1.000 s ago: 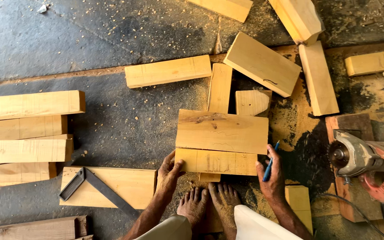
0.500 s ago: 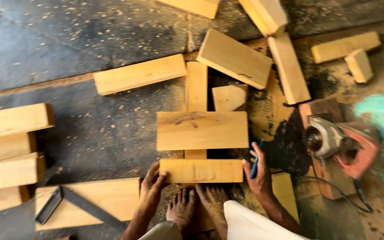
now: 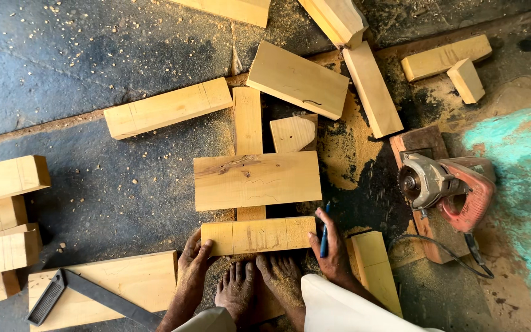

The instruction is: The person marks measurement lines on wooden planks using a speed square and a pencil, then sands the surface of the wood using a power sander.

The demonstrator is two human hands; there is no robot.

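Observation:
A short light wood block (image 3: 258, 235) lies crosswise on a long upright plank (image 3: 247, 129), just in front of my bare feet (image 3: 259, 283). My left hand (image 3: 193, 261) grips the block's left end. At the block's right end rests my right hand (image 3: 333, 249), which holds a blue pen (image 3: 324, 237) between its fingers. A wider knotted board (image 3: 257, 180) lies across the same plank just beyond the block, a narrow gap apart.
A circular saw (image 3: 447, 187) with a red body sits on a plank at the right, its cord trailing down. A try square (image 3: 87, 294) lies on a board at lower left. Stacked blocks (image 3: 1, 224) stand left. Loose planks (image 3: 296, 80) and sawdust lie beyond.
The near block now lies apart from the wider board, a gap showing between them. Both hands stay at its ends. The view has shifted, so everything sits further left and lower.

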